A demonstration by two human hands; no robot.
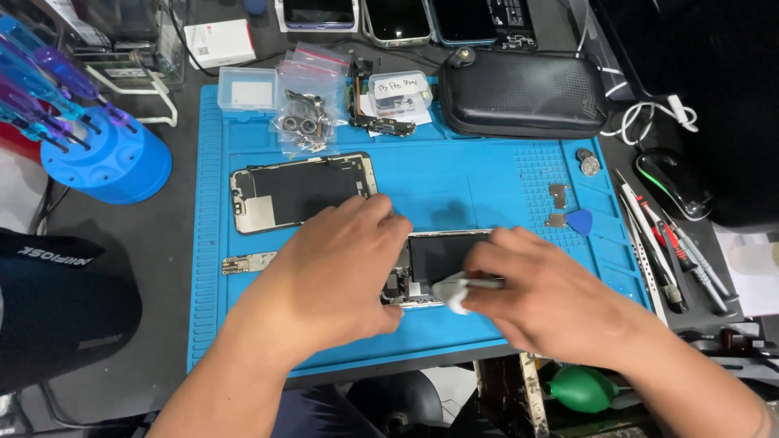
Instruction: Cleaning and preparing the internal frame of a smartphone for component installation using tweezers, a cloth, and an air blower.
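Lying near the front edge of the blue mat (487,174), the opened phone (438,258) is steadied by the left hand (337,272), fingers curled over its end. The right hand (540,292) pinches a white wipe (449,292) against it. Another phone panel (300,191) lies just behind; tweezers (649,235) sit right.

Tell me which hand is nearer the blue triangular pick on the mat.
Right. The right hand lies just below and left of the blue pick, apart from it, holding a white wipe. The left hand sits farther left, on the opened phone.
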